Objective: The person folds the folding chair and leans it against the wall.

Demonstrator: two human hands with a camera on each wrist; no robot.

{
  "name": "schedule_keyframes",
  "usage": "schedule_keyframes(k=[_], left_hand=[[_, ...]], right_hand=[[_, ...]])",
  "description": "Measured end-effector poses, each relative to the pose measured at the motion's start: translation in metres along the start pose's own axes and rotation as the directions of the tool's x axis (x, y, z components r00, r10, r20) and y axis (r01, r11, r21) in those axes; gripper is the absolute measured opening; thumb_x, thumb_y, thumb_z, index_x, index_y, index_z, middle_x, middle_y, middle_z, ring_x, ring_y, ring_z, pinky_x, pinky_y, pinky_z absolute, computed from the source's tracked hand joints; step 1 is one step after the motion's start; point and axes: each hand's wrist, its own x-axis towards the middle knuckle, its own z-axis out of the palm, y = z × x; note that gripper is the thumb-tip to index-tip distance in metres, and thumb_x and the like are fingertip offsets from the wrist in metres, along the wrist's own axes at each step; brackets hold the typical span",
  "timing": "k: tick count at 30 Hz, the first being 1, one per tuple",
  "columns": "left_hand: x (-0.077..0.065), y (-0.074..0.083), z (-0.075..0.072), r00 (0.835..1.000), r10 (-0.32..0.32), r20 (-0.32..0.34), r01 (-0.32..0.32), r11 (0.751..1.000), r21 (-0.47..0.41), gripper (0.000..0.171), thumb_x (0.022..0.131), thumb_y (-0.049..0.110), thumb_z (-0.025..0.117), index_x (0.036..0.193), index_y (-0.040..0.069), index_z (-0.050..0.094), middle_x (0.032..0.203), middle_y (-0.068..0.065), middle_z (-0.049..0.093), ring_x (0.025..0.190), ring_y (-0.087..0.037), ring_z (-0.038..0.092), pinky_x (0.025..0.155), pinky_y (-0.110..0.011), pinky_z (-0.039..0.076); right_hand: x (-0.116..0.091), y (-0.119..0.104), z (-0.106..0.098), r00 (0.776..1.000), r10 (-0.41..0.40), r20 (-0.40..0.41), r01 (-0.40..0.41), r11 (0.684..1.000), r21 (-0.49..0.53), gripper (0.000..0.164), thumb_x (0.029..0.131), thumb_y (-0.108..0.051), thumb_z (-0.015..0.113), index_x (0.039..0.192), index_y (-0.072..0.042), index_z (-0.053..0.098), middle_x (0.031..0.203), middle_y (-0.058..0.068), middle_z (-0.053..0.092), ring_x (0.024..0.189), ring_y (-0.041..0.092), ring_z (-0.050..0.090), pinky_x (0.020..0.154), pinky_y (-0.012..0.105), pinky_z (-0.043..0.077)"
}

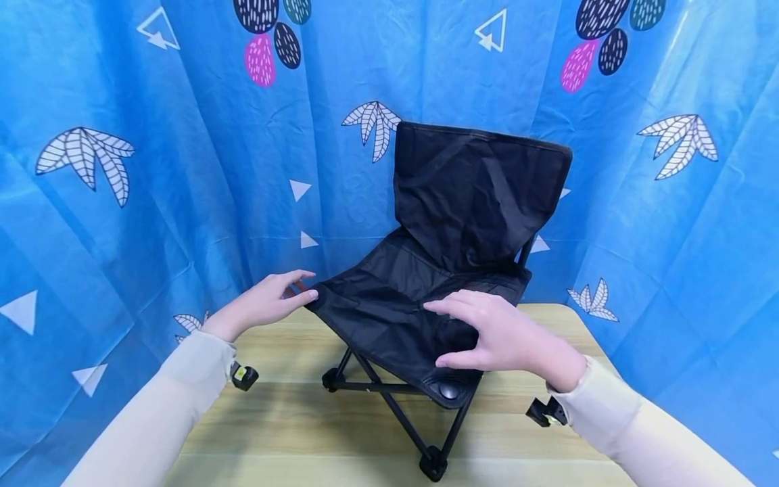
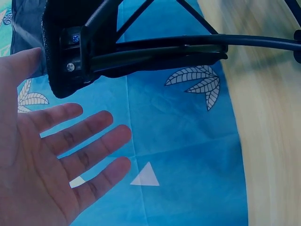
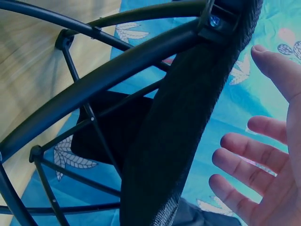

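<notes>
A black chair (image 1: 377,291) stands at centre. The left hand (image 1: 266,299), centre-left, and right hand (image 1: 496,331), lower right, spread empty fingers.

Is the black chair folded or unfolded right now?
The black chair is unfolded: its seat is spread, its backrest stands up, and its legs stand splayed.

Blue curtain (image 1: 243,169) fills the background on all visible sides, vertical folds and creases throughout. Repeating prints: white outlined leaves (image 1: 82,152), pale triangles (image 1: 21,311), pink drops (image 1: 260,61), dark speckled ovals (image 1: 287,45), teal ones at top edge. Below, light wood-grain surface (image 1: 274,426), far right corner rounded. Bright lighting, shiny streak on curtain upper right, soft shadows across the wood.
</notes>
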Motion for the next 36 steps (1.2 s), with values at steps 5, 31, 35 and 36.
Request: schedule_keyframes(k=[5,31,35,36], left_hand=[[0.001,0.000,0.002,1.000,0.007,0.008,-0.007,1.000,-0.014,0.060,0.112,0.044,0.059,0.157,0.005,0.054,0.130,-0.015,0.072,0.108,-0.025,0.070,0.098,-0.052,0.059],[0.006,-0.005,0.010,0.998,0.019,0.052,-0.012,0.989,-0.145,0.054,0.110,0.034,0.066,0.153,0.002,0.057,0.116,-0.012,0.073,0.088,-0.018,0.071,0.080,-0.037,0.059],[0.005,-0.003,0.010,0.999,0.019,0.048,-0.011,0.986,-0.164,0.055,0.109,0.032,0.067,0.153,0.001,0.057,0.114,-0.012,0.073,0.086,-0.021,0.069,0.076,-0.035,0.057],[0.005,-0.003,0.011,0.999,0.024,0.047,-0.016,0.986,-0.169,0.055,0.109,0.032,0.067,0.153,0.001,0.057,0.113,-0.012,0.073,0.086,-0.021,0.068,0.075,-0.035,0.057]], right_hand=[[-0.001,-0.004,0.004,1.000,-0.018,0.022,0.018,1.000,0.011,0.071,0.092,-0.055,0.085,0.144,-0.011,0.067,0.124,0.003,0.077,0.112,0.016,0.073,0.094,0.040,0.063],[-0.009,-0.016,0.009,0.992,-0.128,0.005,0.128,0.991,0.034,0.067,0.090,-0.056,0.086,0.137,-0.011,0.071,0.117,-0.003,0.076,0.105,0.011,0.070,0.092,0.032,0.060],[-0.011,-0.016,0.008,0.989,-0.149,0.001,0.149,0.988,0.041,0.066,0.090,-0.055,0.086,0.137,-0.011,0.071,0.117,-0.003,0.075,0.104,0.011,0.070,0.092,0.033,0.060],[-0.011,-0.016,0.008,0.988,-0.156,-0.002,0.156,0.987,0.043,0.066,0.090,-0.055,0.086,0.137,-0.011,0.071,0.117,-0.003,0.075,0.104,0.011,0.070,0.092,0.033,0.060]])
